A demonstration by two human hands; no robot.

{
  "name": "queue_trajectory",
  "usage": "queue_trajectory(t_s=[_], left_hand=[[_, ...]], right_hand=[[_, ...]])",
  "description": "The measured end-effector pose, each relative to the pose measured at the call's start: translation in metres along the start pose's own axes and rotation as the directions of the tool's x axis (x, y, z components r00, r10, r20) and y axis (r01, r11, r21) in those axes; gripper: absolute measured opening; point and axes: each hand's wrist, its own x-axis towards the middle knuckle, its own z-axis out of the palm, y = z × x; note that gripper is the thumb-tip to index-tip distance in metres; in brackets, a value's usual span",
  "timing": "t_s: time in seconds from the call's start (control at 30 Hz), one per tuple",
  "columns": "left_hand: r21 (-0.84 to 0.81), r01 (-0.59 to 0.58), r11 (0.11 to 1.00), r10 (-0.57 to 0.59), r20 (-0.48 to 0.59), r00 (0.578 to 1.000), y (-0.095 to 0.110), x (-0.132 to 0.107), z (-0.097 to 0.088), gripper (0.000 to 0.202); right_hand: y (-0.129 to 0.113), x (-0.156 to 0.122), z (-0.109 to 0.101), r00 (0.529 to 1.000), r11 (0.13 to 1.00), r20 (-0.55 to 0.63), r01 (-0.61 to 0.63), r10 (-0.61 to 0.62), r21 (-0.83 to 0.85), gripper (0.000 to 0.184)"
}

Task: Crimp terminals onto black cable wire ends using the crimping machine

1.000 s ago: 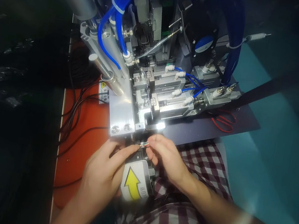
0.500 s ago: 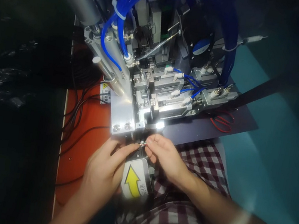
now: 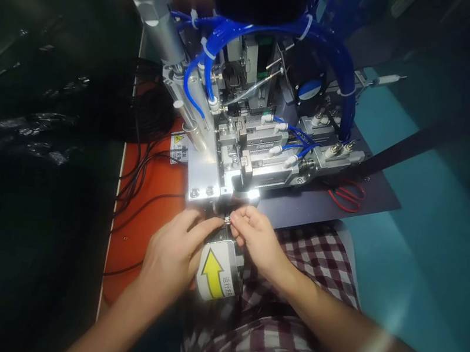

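Note:
My left hand (image 3: pixel 173 252) and my right hand (image 3: pixel 254 238) meet in front of a small aluminium machine (image 3: pixel 247 154). Both pinch a tiny shiny metal part (image 3: pixel 227 220) between fingertips, just below the machine's lit front slot (image 3: pixel 250 193). Under my hands sits a black motor with a white label bearing a yellow arrow (image 3: pixel 216 273). The part is too small to name more exactly.
Blue air hoses (image 3: pixel 285 29) arch over the machine. Black cables (image 3: pixel 142 167) trail across the orange mat (image 3: pixel 138 226) at the left. Red-handled scissors (image 3: pixel 345 196) lie on the dark plate at the right. A chequered cloth (image 3: pixel 282 326) covers my lap; a teal surface (image 3: pixel 431 231) lies right.
The view has tilted up and shifted, so the machine sits lower in frame. My hands have closed in on the small part, fingertips nearer together and closer to the slot.

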Motion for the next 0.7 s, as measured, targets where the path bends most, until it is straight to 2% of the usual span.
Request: queue_trajectory(t_s=[0.1,0.27,0.47,0.53,0.6,0.67,0.7], left_hand=[[-0.006,0.021,1.0,-0.021,-0.007,1.0,0.002,0.001,0.0,0.031],[-0.197,0.085,0.977,-0.084,0.013,0.996,-0.002,-0.001,-0.003,0.031],[-0.204,0.209,0.956,-0.2,0.065,0.978,-0.023,-0.031,-0.026,0.023],[-0.143,0.15,0.978,-0.138,0.094,0.986,-0.032,-0.035,-0.036,0.023],[0.056,-0.016,0.998,0.009,0.12,0.993,-0.037,-0.031,-0.043,0.026],[0.321,-0.193,0.927,0.147,0.161,0.976,-0.04,-0.022,-0.045,0.033],[0.398,-0.226,0.889,0.171,0.169,0.971,-0.039,-0.018,-0.045,0.034]], right_hand=[[0.0,-0.001,0.001,1.0,1.0,-0.008,0.01,-0.009,0.024,0.031],[-0.003,-0.002,0.001,1.0,1.0,0.005,0.024,-0.024,0.021,0.032],[-0.005,-0.002,-0.001,0.999,0.999,0.018,0.03,-0.031,0.011,0.029],[-0.005,-0.001,-0.001,0.999,1.0,0.02,0.03,-0.03,0.008,0.029],[-0.005,-0.001,-0.001,0.999,1.0,0.017,0.032,-0.032,-0.001,0.027],[-0.006,-0.001,-0.001,0.999,0.999,0.007,0.037,-0.037,-0.014,0.026],[-0.006,-0.002,-0.001,0.999,0.999,0.002,0.039,-0.039,-0.022,0.025]])
